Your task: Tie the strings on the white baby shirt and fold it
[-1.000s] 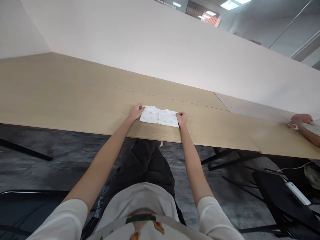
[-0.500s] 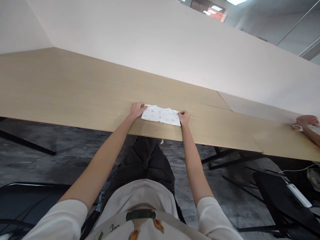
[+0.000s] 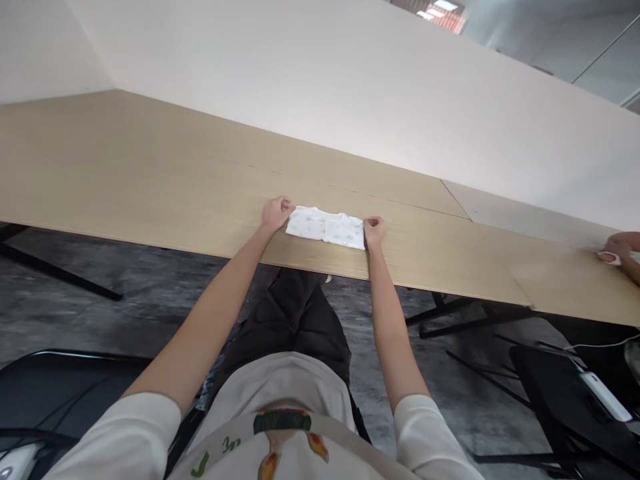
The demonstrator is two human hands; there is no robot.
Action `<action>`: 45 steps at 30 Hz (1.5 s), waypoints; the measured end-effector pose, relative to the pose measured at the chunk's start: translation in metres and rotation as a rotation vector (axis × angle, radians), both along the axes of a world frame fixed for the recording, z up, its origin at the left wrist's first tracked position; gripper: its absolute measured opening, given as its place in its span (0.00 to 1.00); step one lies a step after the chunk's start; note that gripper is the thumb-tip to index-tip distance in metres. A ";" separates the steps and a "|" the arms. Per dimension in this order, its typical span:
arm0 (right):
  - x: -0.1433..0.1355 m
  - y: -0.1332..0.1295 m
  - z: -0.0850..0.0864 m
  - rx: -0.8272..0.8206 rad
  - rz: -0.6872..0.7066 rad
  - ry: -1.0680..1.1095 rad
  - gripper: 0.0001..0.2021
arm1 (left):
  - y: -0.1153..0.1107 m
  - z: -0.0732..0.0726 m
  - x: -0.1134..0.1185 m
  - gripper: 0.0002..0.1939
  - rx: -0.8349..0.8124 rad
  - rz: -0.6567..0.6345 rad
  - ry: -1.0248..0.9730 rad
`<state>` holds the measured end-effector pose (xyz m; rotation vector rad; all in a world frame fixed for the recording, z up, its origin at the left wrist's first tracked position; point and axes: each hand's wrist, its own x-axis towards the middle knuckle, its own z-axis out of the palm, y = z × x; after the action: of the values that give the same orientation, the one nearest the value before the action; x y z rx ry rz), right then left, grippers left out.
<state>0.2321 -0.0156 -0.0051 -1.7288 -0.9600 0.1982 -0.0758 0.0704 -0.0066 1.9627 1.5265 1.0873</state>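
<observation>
A small white garment (image 3: 326, 227) with a faint print lies flat on the light wooden table (image 3: 165, 167), folded into a wide strip with its neckline on the far side. My left hand (image 3: 278, 213) is at the garment's left end, fingers curled together at its upper corner. At the right end, my right hand (image 3: 375, 232) touches the edge with thumb and fingers pinched close. Both hands rest low at the tabletop.
A white partition (image 3: 280, 73) rises behind the table. At the far right, another person's hand (image 3: 623, 250) holds something white. Black chairs (image 3: 565, 393) stand at lower right and lower left, with a white device (image 3: 605, 396) on the right one.
The view has shifted slightly. My right hand has moved a little outward at the garment's right edge, which now shows more fully. My left hand stays at the left corner.
</observation>
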 end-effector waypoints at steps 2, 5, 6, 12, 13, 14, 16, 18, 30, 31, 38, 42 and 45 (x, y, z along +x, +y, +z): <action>0.003 0.003 -0.002 0.064 -0.061 0.090 0.09 | 0.002 -0.001 -0.001 0.13 0.000 0.068 -0.094; 0.008 0.006 -0.004 0.127 -0.124 0.215 0.10 | 0.003 -0.002 -0.004 0.12 0.003 0.139 -0.207; 0.010 0.006 -0.005 0.141 -0.132 0.242 0.10 | 0.003 -0.003 -0.004 0.12 0.001 0.143 -0.227; 0.012 0.007 -0.007 0.138 -0.122 0.260 0.12 | 0.002 -0.003 -0.004 0.12 -0.016 0.112 -0.217; 0.011 0.006 -0.007 0.134 -0.115 0.247 0.12 | 0.002 -0.003 -0.003 0.12 -0.014 0.113 -0.217; 0.010 0.006 -0.006 0.129 -0.104 0.231 0.12 | 0.001 -0.003 -0.003 0.13 -0.014 0.112 -0.219; 0.007 0.004 -0.005 0.112 -0.083 0.186 0.13 | 0.001 -0.002 -0.003 0.13 -0.016 0.107 -0.227; 0.004 0.001 -0.004 0.082 -0.061 0.131 0.13 | 0.000 -0.002 -0.003 0.13 -0.020 0.104 -0.234; -0.001 -0.003 0.004 -0.234 0.182 -0.160 0.15 | -0.009 0.010 0.000 0.15 -0.001 -0.157 0.170; -0.001 -0.004 0.004 -0.233 0.184 -0.162 0.14 | -0.010 0.010 0.001 0.16 0.011 -0.168 0.216; -0.010 -0.007 0.026 0.077 0.245 0.083 0.08 | 0.001 0.030 0.005 0.11 0.047 -0.226 0.253; -0.006 -0.010 0.093 0.271 0.314 0.060 0.11 | 0.014 0.087 0.005 0.12 0.194 -0.218 0.125; 0.005 -0.017 0.157 0.373 0.415 -0.071 0.14 | 0.015 0.146 0.001 0.15 0.365 -0.259 -0.014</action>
<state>0.2370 -0.0324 0.1519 -1.1917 -1.3135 0.2108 -0.0747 0.0856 0.1397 2.3068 1.0811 1.3314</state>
